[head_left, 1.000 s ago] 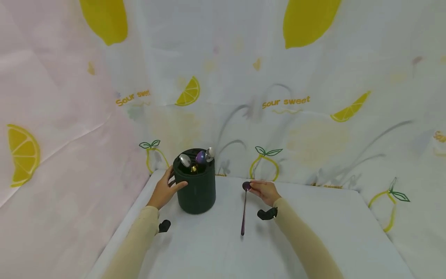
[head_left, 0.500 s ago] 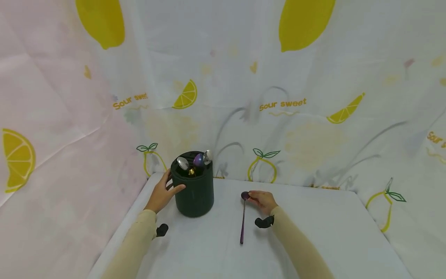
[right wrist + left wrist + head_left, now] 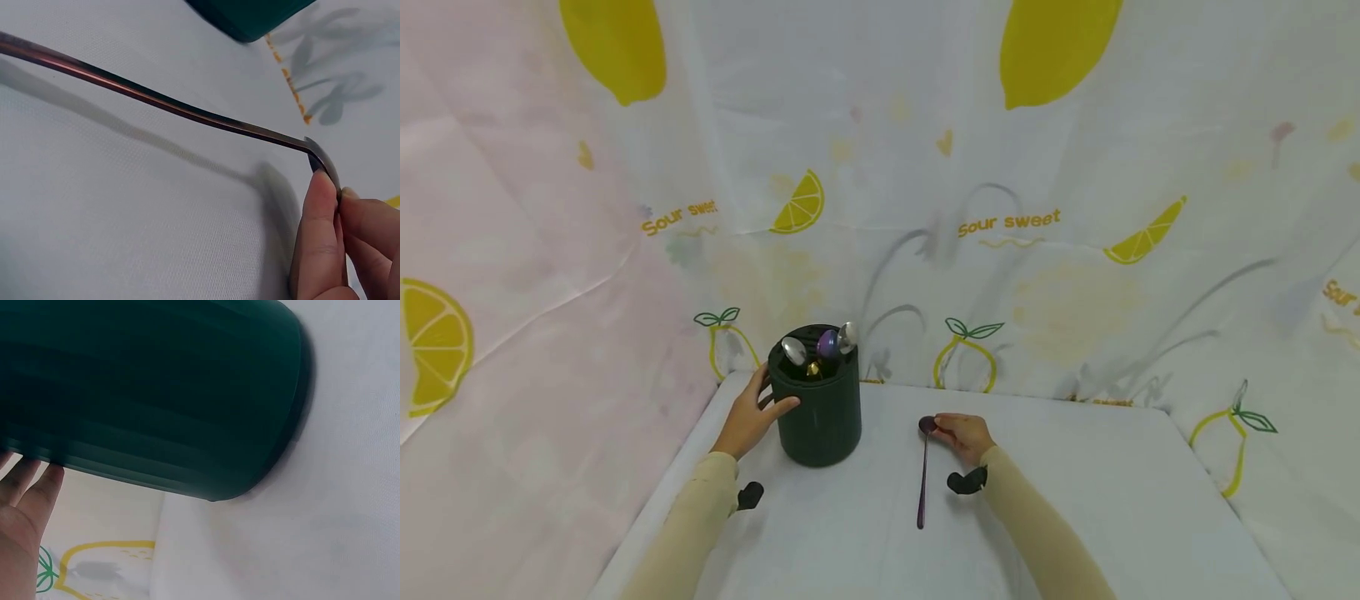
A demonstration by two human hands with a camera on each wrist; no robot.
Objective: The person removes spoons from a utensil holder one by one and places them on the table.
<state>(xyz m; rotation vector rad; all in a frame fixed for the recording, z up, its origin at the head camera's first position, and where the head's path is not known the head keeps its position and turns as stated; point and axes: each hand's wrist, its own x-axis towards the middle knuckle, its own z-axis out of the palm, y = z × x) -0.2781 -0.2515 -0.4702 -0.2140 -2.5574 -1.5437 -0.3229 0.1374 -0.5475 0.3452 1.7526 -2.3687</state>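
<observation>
My right hand (image 3: 966,437) pinches a purple metal spoon (image 3: 922,483) by the edge of its bowl, between thumb and fingers. In the head view the spoon's long handle points toward me. The right wrist view shows the handle (image 3: 156,99) held over the white cloth, its shadow falling beside it. At the left stands a dark green utensil holder (image 3: 820,425), upright. Around its left side my left hand (image 3: 751,421) grips near the top, thumb in front and fingers behind. Spoon heads stick out of the holder: silver spoons (image 3: 793,351), a purple spoon (image 3: 828,343) and a small gold piece (image 3: 813,370).
A white cloth-covered table (image 3: 1060,483) lies under both hands. Behind it hangs a white curtain (image 3: 880,167) printed with lemons, its folds meeting the table's back edge. Dark wrist mounts (image 3: 967,481) jut inward from both sleeves.
My right hand has brought the spoon a little toward me. The head view has shifted slightly. My left hand keeps its place on the utensil holder.
</observation>
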